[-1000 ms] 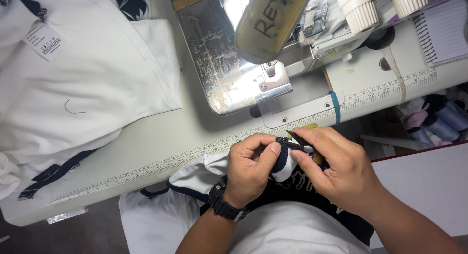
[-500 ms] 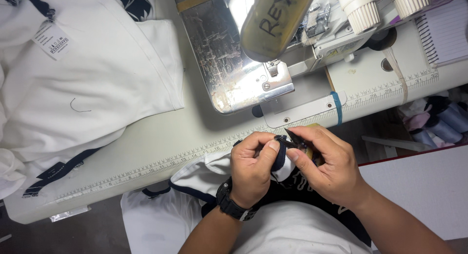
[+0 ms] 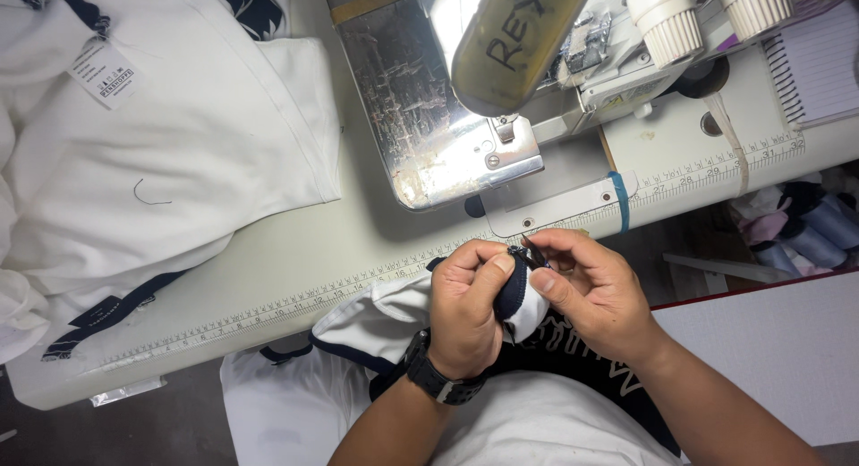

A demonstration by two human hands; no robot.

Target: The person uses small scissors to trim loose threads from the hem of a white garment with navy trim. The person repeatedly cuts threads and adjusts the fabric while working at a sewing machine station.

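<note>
Across our pale sewing table (image 3: pixel 295 269), white garments (image 3: pixel 152 153) lie left and the sewing machine (image 3: pixel 465 117) stands right. Our left hand (image 3: pixel 465 309) is closed, pinching the white piece's navy trim (image 3: pixel 514 292) at the table's near edge; our right hand (image 3: pixel 595 296) pinches its tip. Since half a second ago, both hands have barely shifted, so the work remains on that trim end.

A heap of white knit garments (image 3: pixel 161 162) lies left of the shiny metal sewing machine (image 3: pixel 447 117) on the long pale worktable (image 3: pixel 295 269); plastic thread cones (image 3: pixel 707 19) stand far right.
</note>
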